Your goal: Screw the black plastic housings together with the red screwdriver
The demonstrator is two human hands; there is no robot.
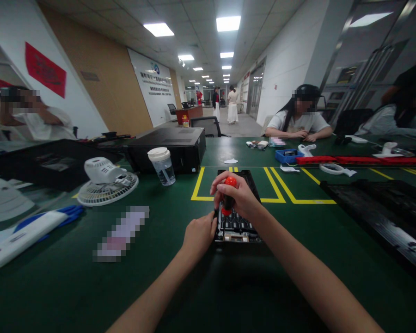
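My right hand is closed around the red and black handle of a screwdriver. The screwdriver stands nearly upright, its shaft pointing down at a black device with a honeycomb-like pattern and metal parts near its front edge. Whether the tip touches a screw is too small to tell. At the left side of the device, my left hand grips its edge with the fingers closed and partly hidden. The device lies on the green table, and both hands cover part of it.
Left of the device stand a lidded clear cup and a large black case. A white fan lies farther left, near a pixelated flat item. Dark panels lie at right. A person sits across the table.
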